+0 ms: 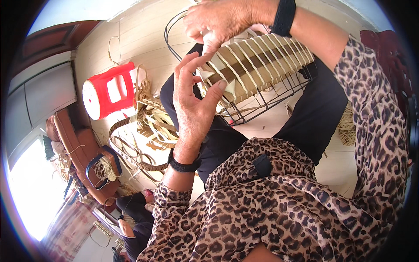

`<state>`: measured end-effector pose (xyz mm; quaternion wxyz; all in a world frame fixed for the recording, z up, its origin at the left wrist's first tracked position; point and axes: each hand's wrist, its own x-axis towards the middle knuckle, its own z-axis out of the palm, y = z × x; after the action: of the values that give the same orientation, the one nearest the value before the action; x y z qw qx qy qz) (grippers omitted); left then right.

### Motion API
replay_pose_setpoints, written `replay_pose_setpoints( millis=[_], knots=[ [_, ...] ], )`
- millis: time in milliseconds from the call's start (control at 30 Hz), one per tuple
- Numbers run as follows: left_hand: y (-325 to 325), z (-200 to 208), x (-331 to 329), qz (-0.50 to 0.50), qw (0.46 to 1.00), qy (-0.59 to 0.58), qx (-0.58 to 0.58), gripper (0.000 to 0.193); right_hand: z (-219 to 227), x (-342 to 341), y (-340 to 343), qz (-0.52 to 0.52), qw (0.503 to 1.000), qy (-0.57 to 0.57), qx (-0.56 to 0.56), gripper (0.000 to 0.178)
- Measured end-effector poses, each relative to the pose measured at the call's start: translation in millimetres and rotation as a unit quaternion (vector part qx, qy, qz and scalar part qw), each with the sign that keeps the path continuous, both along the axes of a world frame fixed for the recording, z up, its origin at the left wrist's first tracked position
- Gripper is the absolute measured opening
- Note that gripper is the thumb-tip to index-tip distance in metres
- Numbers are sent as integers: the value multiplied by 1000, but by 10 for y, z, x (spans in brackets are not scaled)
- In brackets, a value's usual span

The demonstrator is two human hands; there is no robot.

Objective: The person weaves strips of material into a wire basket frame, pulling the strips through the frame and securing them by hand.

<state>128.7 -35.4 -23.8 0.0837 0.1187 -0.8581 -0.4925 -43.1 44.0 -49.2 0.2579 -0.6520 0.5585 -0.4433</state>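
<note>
Between my knees rests a half-woven basket (257, 61) with a black wire frame (251, 111). Pale cords cross its tan and dark brown flat strips. My left hand (194, 98) holds the near left corner, its thumb over the woven side and its fingers around the end. Just beyond, my right hand (222, 22) is bent down over the far left end, fingers curled together close to the left fingertips. What the right fingers pinch is mostly hidden; something pale shows beneath them. A thin dark wire loop (167, 37) sticks out left of the basket.
A red and white plastic stool (109, 91) lies on its side at the left. Beside it are loose flat strips (157, 122) in a heap and coiled brown strips (126, 148). Another person (135, 218) sits at the lower left. A fibre bundle (347, 124) lies at the right.
</note>
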Motion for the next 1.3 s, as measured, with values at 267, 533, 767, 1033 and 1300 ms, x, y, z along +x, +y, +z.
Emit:
replay_pose_setpoints(
  millis=[267,533,767,1033,1300],
  knots=[
    [-5,-8,52,-62,998,1,-25,54,164,-130,240,0,990,-25,139,32],
    [-11,-49,136,-88,992,44,-77,42,599,-44,372,-25,958,-123,256,15],
    [58,-6,151,-70,996,36,-44,37,398,-56,346,-6,984,-105,147,15],
    [16,-15,141,-75,993,57,-70,38,317,-28,242,-21,965,-133,225,15],
    [-51,43,34,-44,998,39,-33,36,238,-162,302,-17,962,-131,238,22]
  ],
)
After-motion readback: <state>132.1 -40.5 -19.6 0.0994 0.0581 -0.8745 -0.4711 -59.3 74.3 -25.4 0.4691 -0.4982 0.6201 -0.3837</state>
